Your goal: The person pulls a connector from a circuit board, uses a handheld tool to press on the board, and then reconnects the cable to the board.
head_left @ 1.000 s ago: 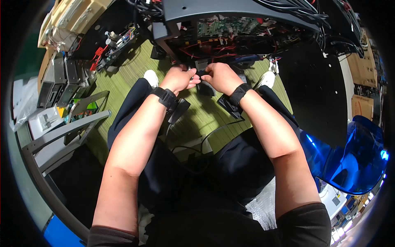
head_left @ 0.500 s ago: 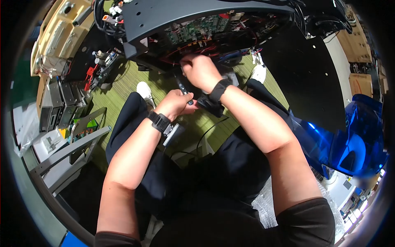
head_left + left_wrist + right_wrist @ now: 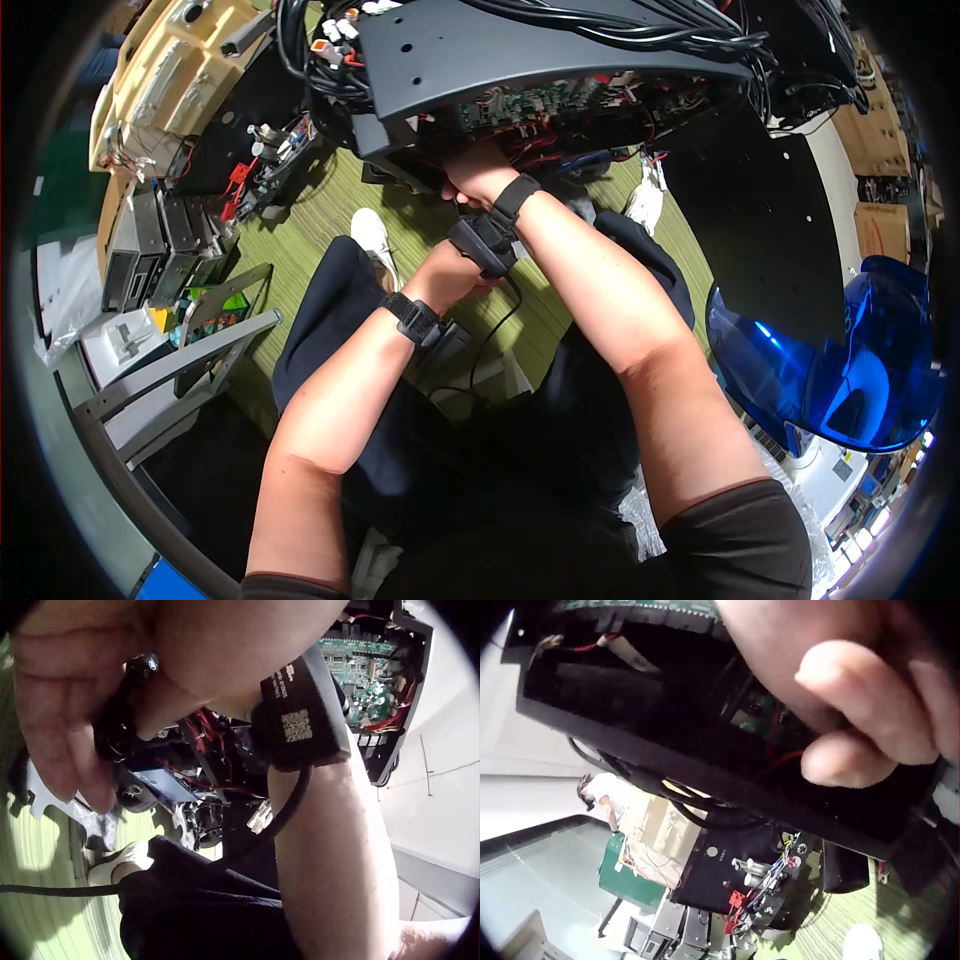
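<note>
My right hand (image 3: 480, 172) reaches up to the lower edge of a dark machine housing (image 3: 430, 62), beside red wires and a green circuit board (image 3: 530, 104). In the right wrist view the fingers of that hand (image 3: 866, 697) are curled in front of the dark interior; whether they pinch anything is hidden. Below, my left hand (image 3: 448, 274) is partly covered by the right wrist's camera (image 3: 485, 246). The left wrist view shows this hand (image 3: 67, 712) holding a slim black tool (image 3: 114, 724) between thumb and fingers.
Black cables (image 3: 590, 38) lie across the housing. A grey metal frame (image 3: 190, 345) stands at the left, a blue transparent cover (image 3: 850, 370) at the right. One cable (image 3: 500, 325) hangs between the legs. Another person (image 3: 611, 796) is in the background.
The hands were close together below the housing; the right has moved up to its wiring, while the left has dropped lower, beneath the right wrist. The head view has shifted slightly.
</note>
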Demonstrator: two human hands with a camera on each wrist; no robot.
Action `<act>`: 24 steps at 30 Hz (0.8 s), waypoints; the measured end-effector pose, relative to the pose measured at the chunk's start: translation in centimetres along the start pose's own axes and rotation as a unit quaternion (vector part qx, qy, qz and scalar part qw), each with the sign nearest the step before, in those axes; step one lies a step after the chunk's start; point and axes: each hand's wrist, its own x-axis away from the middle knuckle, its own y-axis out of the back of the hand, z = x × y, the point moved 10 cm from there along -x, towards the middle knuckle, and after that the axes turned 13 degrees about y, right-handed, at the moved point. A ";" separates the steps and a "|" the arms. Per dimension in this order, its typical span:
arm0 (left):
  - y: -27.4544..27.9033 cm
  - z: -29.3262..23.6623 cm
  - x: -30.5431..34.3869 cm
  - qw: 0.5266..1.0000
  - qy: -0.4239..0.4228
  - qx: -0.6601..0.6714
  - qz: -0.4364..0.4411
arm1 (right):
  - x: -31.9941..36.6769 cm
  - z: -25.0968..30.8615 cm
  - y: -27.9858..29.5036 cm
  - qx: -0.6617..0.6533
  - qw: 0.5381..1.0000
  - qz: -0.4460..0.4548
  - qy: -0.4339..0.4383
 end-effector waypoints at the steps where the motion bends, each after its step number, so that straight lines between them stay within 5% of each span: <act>1: -0.1 -0.3 0.3 1.000 -0.006 -0.018 0.002 | 0.2 0.6 0.1 0.002 1.000 0.002 0.002; 3: 0.0 -0.4 0.4 1.000 -0.007 -0.007 0.008 | 1.9 -0.3 0.4 -0.181 0.974 -0.061 -0.119; 8: 0.4 -0.2 0.5 1.000 0.003 -0.002 -0.001 | 1.2 -1.8 0.0 -0.293 0.941 -0.125 -0.112; 24: 0.4 -0.9 0.2 1.000 -0.019 0.009 0.001 | 1.5 -2.2 0.4 -0.313 0.931 -0.141 -0.124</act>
